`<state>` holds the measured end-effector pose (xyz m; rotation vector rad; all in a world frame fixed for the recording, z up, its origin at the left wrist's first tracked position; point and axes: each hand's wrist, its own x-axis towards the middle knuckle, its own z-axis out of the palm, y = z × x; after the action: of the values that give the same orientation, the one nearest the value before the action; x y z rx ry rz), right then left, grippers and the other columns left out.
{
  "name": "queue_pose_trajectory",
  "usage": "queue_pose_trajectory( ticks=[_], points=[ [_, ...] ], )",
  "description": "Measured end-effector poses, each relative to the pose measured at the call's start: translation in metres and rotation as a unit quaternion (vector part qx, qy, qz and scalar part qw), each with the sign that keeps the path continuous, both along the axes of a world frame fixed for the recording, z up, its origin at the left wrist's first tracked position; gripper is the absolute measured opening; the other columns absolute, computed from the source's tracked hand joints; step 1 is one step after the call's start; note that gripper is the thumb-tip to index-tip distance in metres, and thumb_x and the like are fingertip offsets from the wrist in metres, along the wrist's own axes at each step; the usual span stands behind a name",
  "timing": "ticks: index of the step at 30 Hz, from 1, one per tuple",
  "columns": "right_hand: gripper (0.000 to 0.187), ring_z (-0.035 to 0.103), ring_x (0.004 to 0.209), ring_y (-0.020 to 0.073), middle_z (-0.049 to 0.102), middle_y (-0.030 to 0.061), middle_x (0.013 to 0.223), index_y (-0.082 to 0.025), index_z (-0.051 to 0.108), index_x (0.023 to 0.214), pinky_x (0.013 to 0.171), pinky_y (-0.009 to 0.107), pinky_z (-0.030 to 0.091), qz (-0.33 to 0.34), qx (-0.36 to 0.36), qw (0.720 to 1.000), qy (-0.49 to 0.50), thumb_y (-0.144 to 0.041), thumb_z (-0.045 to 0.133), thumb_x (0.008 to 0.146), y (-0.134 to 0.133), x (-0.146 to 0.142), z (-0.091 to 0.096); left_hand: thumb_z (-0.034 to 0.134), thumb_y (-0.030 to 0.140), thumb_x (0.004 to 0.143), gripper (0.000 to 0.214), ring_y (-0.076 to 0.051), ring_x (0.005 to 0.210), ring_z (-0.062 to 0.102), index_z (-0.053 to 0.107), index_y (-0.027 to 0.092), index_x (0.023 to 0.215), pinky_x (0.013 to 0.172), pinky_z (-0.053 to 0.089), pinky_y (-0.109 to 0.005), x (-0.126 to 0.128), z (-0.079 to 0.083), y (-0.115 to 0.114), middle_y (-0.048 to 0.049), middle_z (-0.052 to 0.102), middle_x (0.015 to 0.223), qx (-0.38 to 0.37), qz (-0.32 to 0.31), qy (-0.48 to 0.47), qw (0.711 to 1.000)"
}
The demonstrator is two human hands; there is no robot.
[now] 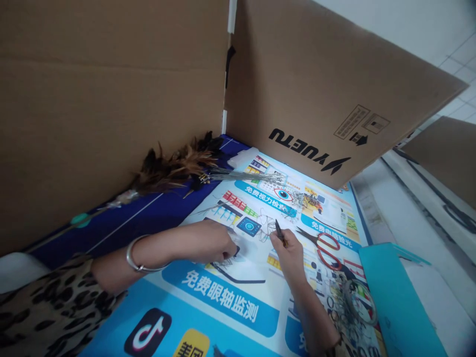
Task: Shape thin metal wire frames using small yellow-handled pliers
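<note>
My left hand (217,243), wearing a silver bangle (131,254), is low over the printed sheet (148,297). Its fingers are curled together and pointing down, and what they pinch is hidden. Several thin wire bits lie beneath it. A small dark pointed tool (278,229) sticks up out of my right hand (290,250), whose thumb and fingers close around it; its exact kind is unclear. Loops of thin wire (266,225) lie on the sheet between the two hands. Just right of my right hand rest red-handled scissors (327,245).
Cardboard panels (297,84) wall off the back and left. Brown feathers (167,168) lie along the left panel, beside a bundle of straight wires (245,175). At the right are a wire coil (359,302) with tangled pieces and a turquoise box (390,302).
</note>
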<state>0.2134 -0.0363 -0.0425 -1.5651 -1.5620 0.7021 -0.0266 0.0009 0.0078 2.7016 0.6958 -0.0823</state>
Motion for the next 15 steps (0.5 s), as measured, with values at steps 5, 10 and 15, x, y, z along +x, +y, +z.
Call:
queue_pose_trajectory(
  ticks=[5,10,15],
  points=[
    [0.021,0.043,0.062,0.0112,0.049,-0.0019,0.068,-0.017,0.060,0.076,0.057,0.023,0.034,0.005,0.012,1.000,-0.019,-0.038,0.054,0.078,0.002,0.000,-0.001,0.055,0.015,0.071,0.012,-0.015,0.048,0.050,0.064,0.020,0.064,0.045,0.021,-0.025,0.000,0.002,0.001,-0.0026,0.062,0.055,-0.009,0.013,-0.001,1.000],
    [0.021,0.043,0.061,0.0110,0.049,-0.0020,0.069,-0.018,0.060,0.076,0.057,0.022,0.034,0.013,0.016,0.999,-0.030,-0.038,0.055,0.078,0.003,0.001,-0.003,0.054,0.012,0.072,0.015,-0.016,0.058,0.056,0.065,0.019,0.066,0.049,0.028,-0.024,-0.001,0.008,0.002,-0.0047,0.066,0.066,-0.033,-0.012,-0.016,0.999],
    [0.020,0.043,0.062,0.0111,0.048,-0.0020,0.068,-0.018,0.060,0.075,0.057,0.022,0.035,0.020,0.026,0.998,-0.049,-0.037,0.055,0.079,0.003,0.001,-0.003,0.052,0.012,0.074,0.016,-0.017,0.061,0.055,0.064,0.020,0.082,0.052,0.030,-0.023,-0.002,0.015,0.000,-0.0044,0.067,0.071,-0.053,0.000,-0.010,0.999]
  ],
)
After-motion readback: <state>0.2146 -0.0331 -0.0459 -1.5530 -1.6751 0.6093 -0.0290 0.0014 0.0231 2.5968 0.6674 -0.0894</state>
